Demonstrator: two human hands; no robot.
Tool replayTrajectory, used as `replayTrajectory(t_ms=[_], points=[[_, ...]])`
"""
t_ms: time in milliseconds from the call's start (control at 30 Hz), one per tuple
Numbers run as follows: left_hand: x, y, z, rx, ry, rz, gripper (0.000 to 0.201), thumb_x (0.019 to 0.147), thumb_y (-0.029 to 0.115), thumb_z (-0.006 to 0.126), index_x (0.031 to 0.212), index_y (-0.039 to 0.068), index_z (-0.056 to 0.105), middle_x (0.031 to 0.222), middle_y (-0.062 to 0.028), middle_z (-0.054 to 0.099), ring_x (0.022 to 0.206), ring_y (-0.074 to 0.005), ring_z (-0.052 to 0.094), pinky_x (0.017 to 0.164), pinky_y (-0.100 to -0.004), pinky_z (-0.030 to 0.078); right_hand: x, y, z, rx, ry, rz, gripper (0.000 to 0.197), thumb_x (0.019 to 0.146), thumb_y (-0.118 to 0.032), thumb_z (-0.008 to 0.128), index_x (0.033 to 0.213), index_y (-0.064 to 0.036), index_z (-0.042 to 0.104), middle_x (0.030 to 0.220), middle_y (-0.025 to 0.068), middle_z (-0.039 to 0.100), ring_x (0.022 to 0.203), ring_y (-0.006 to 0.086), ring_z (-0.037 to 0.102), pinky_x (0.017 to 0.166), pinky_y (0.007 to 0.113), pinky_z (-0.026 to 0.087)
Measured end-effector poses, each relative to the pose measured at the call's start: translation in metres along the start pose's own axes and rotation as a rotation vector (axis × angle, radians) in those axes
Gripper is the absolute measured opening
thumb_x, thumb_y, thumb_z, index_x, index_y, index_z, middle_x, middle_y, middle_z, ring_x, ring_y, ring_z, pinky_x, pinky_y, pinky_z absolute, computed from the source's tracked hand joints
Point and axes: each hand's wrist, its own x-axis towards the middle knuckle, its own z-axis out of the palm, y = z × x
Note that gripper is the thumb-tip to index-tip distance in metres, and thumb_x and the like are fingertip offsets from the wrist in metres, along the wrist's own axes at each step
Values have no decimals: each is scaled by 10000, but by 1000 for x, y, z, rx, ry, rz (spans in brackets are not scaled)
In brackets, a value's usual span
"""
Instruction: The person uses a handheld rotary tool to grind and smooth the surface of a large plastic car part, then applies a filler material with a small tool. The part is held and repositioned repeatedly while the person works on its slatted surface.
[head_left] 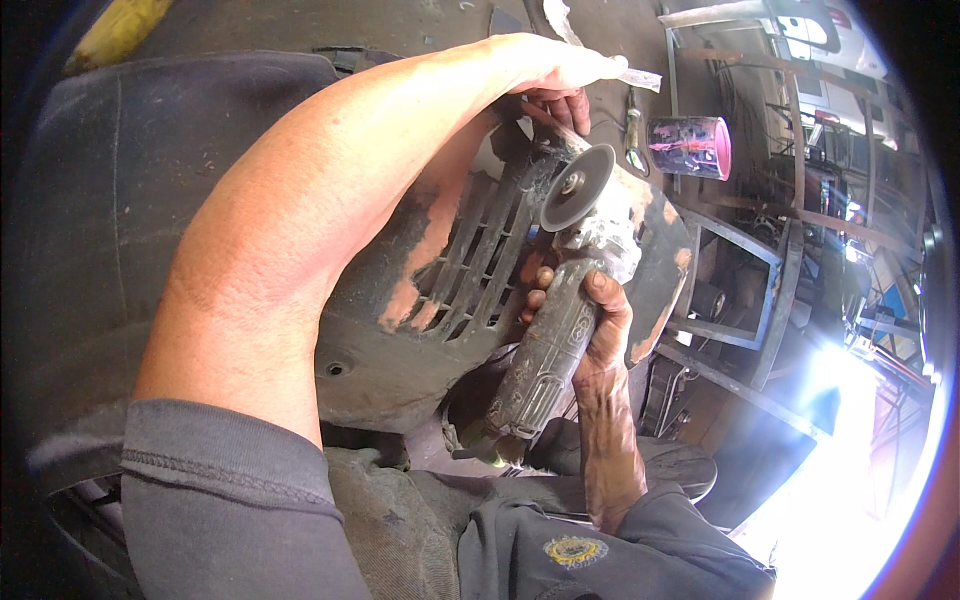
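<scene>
Left arm (290,200) bends at the elbow (200,290), left hand (548,74) stretched forward, fingers (579,110) curled; right hand (606,335) grips nearer the body.

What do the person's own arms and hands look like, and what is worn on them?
The left arm wears a short dark grey fabric sleeve with a raised stitched seam near its hem. Dark grey cloth bearing a round yellow emblem also meets the right forearm. The left hand and right hand show no gloves.
</scene>
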Motion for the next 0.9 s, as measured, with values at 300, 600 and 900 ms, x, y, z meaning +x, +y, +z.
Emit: replayTrajectory(t_ms=[300, 600, 900], points=[[-7, 4, 4, -6, 28, 15, 1009, 893, 775, 193, 1211, -96, 592, 1191, -292, 613, 1138, -341, 593, 1019, -404, 415, 4, 1, 2, 9, -7, 12, 500, 780, -255, 677, 1143, 59, 535, 960, 162, 655, 794, 303, 701, 695, 444, 620], [1, 0, 0, -24, 25, -10, 1013, 884, 787, 198, 1168, -87, 623, 1195, -268, 622, 1143, -325, 587, 1011, -402, 413, 1, 1, 4, -1, 13, 17, 510, 768, -253, 687, 1146, 52, 533, 960, 161, 644, 787, 297, 695, 681, 442, 618], [-4, 4, 2, 5, 16, -27, 1026, 874, 799, 180, 1164, -76, 629, 1190, -263, 626, 1137, -332, 586, 1020, -414, 402, -2, -1, -3, 27, 13, 2, 499, 772, -256, 687, 1117, 73, 542, 953, 162, 650, 792, 307, 697, 718, 448, 614]])
